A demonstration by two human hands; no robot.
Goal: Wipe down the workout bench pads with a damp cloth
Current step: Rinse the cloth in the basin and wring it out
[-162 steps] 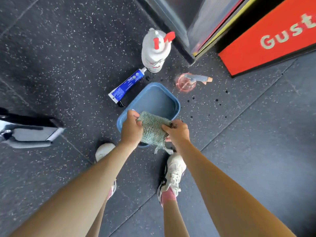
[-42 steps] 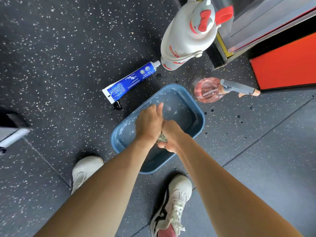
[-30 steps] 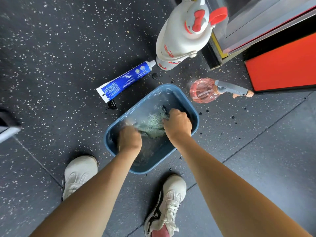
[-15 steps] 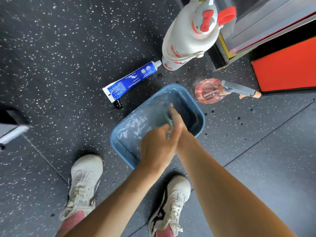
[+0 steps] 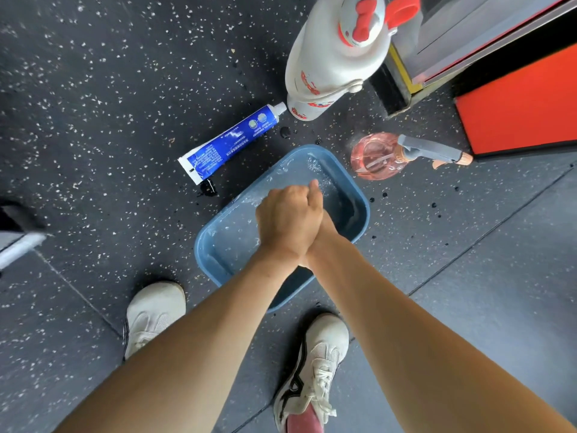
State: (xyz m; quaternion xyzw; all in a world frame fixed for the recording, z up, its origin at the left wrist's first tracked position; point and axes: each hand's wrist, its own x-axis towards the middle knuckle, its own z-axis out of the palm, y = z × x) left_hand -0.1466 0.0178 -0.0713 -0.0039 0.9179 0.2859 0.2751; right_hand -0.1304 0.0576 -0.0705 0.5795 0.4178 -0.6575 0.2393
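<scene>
Both my hands are pressed together over a blue plastic basin (image 5: 359, 198) that stands on the dark speckled floor and holds water. My left hand (image 5: 287, 220) lies on top with its fingers curled. My right hand (image 5: 326, 229) is mostly hidden beneath it, with one fingertip showing past the left knuckles. The green cloth is squeezed between the two hands and cannot be seen. No bench pad shows clearly in this view.
A white jug with a red cap (image 5: 334, 57), a blue tube (image 5: 231, 142) and a pink spray bottle (image 5: 377, 156) lie beyond the basin. A red panel (image 5: 524, 101) is at the right, grey equipment (image 5: 15, 242) at the left edge. My shoes (image 5: 315, 360) flank the basin's near end.
A second ago my hands were apart in the water with the cloth spread between them. They have since come together above the basin, and the cloth has vanished inside them.
</scene>
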